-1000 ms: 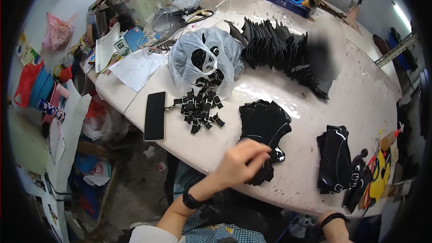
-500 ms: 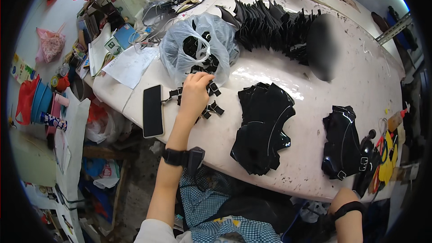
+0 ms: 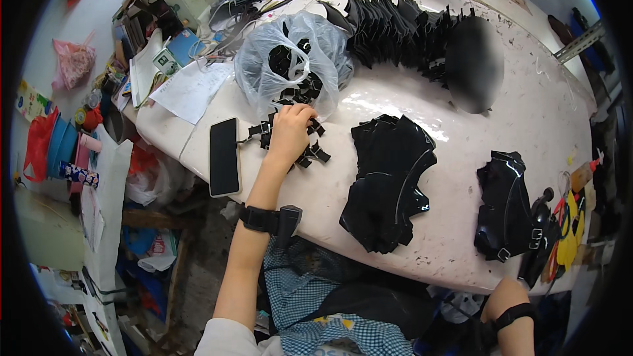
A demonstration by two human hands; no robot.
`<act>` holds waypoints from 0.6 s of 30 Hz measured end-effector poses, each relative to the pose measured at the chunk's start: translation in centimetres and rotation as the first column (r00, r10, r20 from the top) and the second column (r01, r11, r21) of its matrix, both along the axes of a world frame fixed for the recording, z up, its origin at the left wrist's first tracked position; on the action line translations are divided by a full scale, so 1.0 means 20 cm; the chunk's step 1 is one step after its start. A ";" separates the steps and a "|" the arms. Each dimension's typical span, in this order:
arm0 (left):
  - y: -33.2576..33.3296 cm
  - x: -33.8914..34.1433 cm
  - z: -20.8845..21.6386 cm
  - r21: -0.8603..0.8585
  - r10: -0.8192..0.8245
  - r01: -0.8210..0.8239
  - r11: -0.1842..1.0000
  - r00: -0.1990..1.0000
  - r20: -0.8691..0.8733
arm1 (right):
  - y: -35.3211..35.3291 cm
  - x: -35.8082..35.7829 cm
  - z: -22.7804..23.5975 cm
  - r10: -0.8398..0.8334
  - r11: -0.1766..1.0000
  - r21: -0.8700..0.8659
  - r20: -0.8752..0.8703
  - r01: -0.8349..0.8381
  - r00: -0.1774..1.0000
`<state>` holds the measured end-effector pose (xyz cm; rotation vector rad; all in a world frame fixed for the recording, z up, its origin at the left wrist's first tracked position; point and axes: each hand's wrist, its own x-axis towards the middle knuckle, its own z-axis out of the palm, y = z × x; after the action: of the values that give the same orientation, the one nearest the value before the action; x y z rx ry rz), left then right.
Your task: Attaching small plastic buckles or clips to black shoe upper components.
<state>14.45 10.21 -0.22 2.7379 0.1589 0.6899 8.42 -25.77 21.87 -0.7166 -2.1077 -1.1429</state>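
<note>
My left hand [image 3: 292,133] is over a small pile of short black straps with metal buckles [image 3: 316,151], just in front of a clear plastic bag [image 3: 254,69]. Its fingers are bent and together; whatever they hold is hidden beneath them. More black straps [image 3: 280,59] show through the bag's mouth. My right hand [image 3: 502,298] is low at the table's near edge, its fingers out of sight. Between the hands lies a stack of shiny black cut pieces [image 3: 388,188]. Farther right is a smaller group of black pieces with buckles [image 3: 504,207].
A phone [image 3: 224,157] lies left of the straps, beside a sheet of paper [image 3: 192,95]. Behind, a long row of black pieces [image 3: 399,33] stands on the white table [image 3: 448,237]. Yellow-handled tools [image 3: 568,237] are at the right edge. Clutter fills the far left.
My left hand has shifted slightly right over the strap pile, its fingers still bent. The whole view has shifted a little; the right hand stays at the table edge.
</note>
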 end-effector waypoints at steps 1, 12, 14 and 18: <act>0.00 0.00 0.00 0.006 -0.001 0.001 1.000 1.000 0.006 | 0.00 0.00 0.00 -0.002 1.000 -0.003 0.002 0.002 1.000; -0.02 -0.01 0.02 -0.027 0.019 -0.020 0.999 0.999 -0.027 | -0.01 0.00 0.00 -0.001 1.000 -0.005 0.005 0.001 1.000; -0.02 -0.01 0.01 -0.016 0.016 -0.017 1.000 1.000 -0.022 | -0.01 0.01 0.00 -0.002 1.000 -0.021 0.004 0.002 1.000; -0.02 -0.01 0.01 -0.017 0.015 -0.015 1.000 1.000 -0.012 | 0.00 0.01 0.01 -0.005 0.999 -0.034 0.003 0.005 1.000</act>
<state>14.26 9.88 -0.03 2.7277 0.1872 0.6738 8.53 -25.82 22.01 -0.7368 -2.1338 -1.1141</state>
